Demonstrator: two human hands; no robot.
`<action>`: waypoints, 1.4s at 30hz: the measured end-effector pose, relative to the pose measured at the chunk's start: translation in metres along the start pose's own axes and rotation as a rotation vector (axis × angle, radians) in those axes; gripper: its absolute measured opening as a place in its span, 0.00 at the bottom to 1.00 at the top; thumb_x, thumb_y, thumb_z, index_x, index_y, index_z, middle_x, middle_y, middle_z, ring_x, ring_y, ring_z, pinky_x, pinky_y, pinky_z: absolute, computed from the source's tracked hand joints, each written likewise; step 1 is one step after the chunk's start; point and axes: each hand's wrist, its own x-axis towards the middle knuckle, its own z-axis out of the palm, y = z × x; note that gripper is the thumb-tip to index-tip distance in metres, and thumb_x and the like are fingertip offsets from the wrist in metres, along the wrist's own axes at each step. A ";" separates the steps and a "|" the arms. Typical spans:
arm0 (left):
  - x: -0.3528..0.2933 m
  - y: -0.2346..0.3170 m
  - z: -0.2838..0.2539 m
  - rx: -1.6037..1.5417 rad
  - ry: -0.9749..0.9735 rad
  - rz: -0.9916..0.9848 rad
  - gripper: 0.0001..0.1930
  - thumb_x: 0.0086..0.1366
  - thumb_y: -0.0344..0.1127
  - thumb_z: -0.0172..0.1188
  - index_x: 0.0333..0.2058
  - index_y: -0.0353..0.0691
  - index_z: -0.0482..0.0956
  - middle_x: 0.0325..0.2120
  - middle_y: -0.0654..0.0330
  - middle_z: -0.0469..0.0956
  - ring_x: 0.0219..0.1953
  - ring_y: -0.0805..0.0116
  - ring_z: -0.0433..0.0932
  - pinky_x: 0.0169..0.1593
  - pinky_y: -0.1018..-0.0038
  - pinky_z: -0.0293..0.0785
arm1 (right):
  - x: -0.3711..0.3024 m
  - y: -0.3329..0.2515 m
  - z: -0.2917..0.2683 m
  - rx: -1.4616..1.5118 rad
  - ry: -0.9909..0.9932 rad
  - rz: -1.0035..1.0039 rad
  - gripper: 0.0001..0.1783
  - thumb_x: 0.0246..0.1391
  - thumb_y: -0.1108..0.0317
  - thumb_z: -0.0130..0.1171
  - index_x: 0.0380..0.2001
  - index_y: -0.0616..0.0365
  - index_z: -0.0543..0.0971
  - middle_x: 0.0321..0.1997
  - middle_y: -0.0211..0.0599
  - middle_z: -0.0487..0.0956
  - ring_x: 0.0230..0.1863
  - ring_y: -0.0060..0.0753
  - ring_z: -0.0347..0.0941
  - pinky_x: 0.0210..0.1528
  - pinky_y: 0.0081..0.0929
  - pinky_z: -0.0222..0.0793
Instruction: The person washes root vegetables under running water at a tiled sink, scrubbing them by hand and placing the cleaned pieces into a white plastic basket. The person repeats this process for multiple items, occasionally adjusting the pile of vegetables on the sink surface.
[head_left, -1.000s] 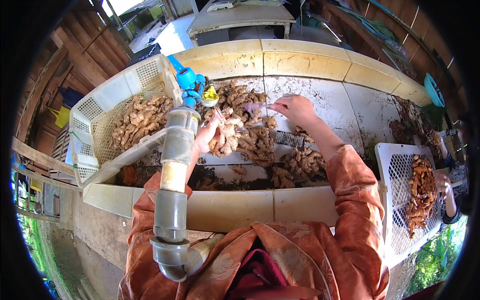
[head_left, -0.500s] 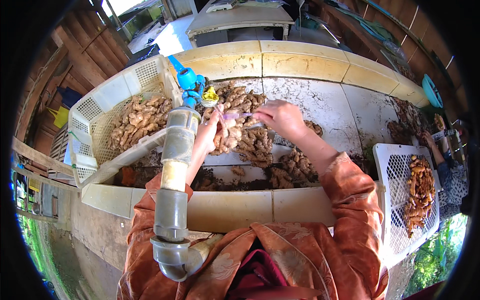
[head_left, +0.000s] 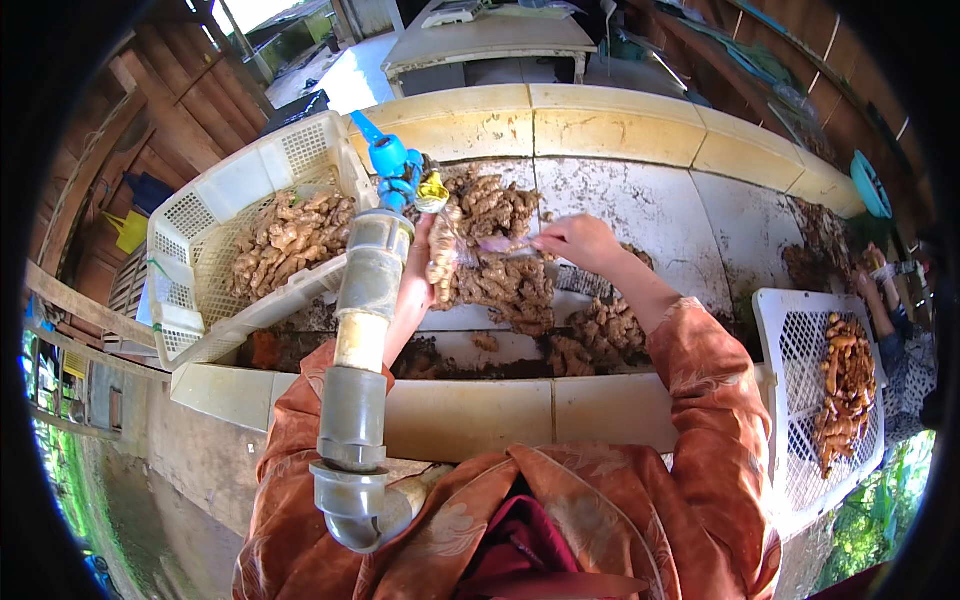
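Note:
My left hand (head_left: 415, 285) is closed round a pale, knobbly ginger root (head_left: 442, 262) just under the tap's spout; the grey pipe hides part of this hand and wrist. In my right hand (head_left: 582, 243) the fingers pinch the handle of a small purple brush (head_left: 500, 244). Its head, smeared by motion, is close to the ginger's right side; whether they touch I cannot tell. Behind and below the hands lie piles of brown ginger (head_left: 505, 290) on the tiled basin floor.
A grey standpipe (head_left: 360, 300) with a blue tap (head_left: 392, 160) rises before my left arm. Ginger lies in a white crate (head_left: 185, 260) at left and on a white perforated tray (head_left: 790, 400) at right. A pale tiled rim (head_left: 470, 415) borders the basin. Another person's hand (head_left: 872, 285) is at far right.
The ginger root in my left hand now stands more upright. My right hand has moved slightly right and down with the brush. The whole view has shifted a little.

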 end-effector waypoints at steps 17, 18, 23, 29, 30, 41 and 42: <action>-0.002 -0.018 0.013 -0.142 0.209 -0.043 0.17 0.65 0.52 0.44 0.33 0.46 0.73 0.24 0.64 0.73 0.26 0.70 0.73 0.29 0.69 0.74 | 0.014 -0.034 0.032 0.219 0.497 -0.416 0.14 0.56 0.54 0.51 0.35 0.51 0.77 0.25 0.36 0.77 0.27 0.31 0.74 0.29 0.28 0.69; -0.001 -0.018 0.009 -0.162 0.174 -0.039 0.17 0.66 0.51 0.44 0.31 0.46 0.73 0.23 0.64 0.73 0.26 0.70 0.73 0.28 0.69 0.73 | 0.011 -0.030 0.030 0.073 0.509 -0.480 0.15 0.56 0.53 0.50 0.33 0.51 0.78 0.24 0.35 0.77 0.26 0.30 0.74 0.27 0.28 0.69; 0.002 -0.013 -0.009 -0.191 -0.128 -0.114 0.20 0.63 0.55 0.46 0.28 0.45 0.73 0.20 0.62 0.72 0.22 0.68 0.72 0.21 0.73 0.69 | 0.004 -0.001 0.012 -0.182 0.361 -0.331 0.18 0.54 0.47 0.47 0.29 0.46 0.79 0.19 0.25 0.75 0.19 0.21 0.70 0.22 0.20 0.72; 0.006 -0.029 -0.003 -0.089 -0.002 -0.063 0.16 0.63 0.51 0.47 0.34 0.43 0.69 0.22 0.58 0.73 0.23 0.65 0.73 0.22 0.72 0.71 | 0.005 -0.013 0.028 -0.002 0.532 -0.611 0.15 0.51 0.48 0.52 0.29 0.45 0.80 0.27 0.25 0.79 0.25 0.26 0.74 0.26 0.26 0.72; 0.005 -0.031 -0.003 -0.151 0.005 -0.075 0.16 0.63 0.51 0.48 0.35 0.44 0.69 0.22 0.58 0.73 0.23 0.65 0.73 0.23 0.72 0.72 | 0.007 -0.017 0.037 0.049 0.500 -0.537 0.15 0.51 0.49 0.52 0.30 0.45 0.80 0.28 0.25 0.79 0.29 0.27 0.75 0.29 0.26 0.71; 0.007 -0.014 -0.005 -0.075 -0.007 0.023 0.17 0.62 0.54 0.50 0.33 0.45 0.67 0.20 0.59 0.70 0.19 0.72 0.69 0.19 0.78 0.66 | 0.008 0.022 0.008 -0.184 0.252 -0.040 0.17 0.55 0.47 0.47 0.30 0.43 0.78 0.25 0.24 0.77 0.23 0.24 0.73 0.23 0.23 0.70; 0.007 -0.015 -0.006 -0.056 0.004 0.009 0.17 0.62 0.54 0.51 0.33 0.45 0.67 0.20 0.60 0.70 0.19 0.73 0.69 0.19 0.78 0.66 | 0.006 0.013 0.009 0.025 0.412 -0.172 0.16 0.55 0.47 0.48 0.29 0.43 0.77 0.25 0.24 0.78 0.23 0.25 0.74 0.22 0.24 0.70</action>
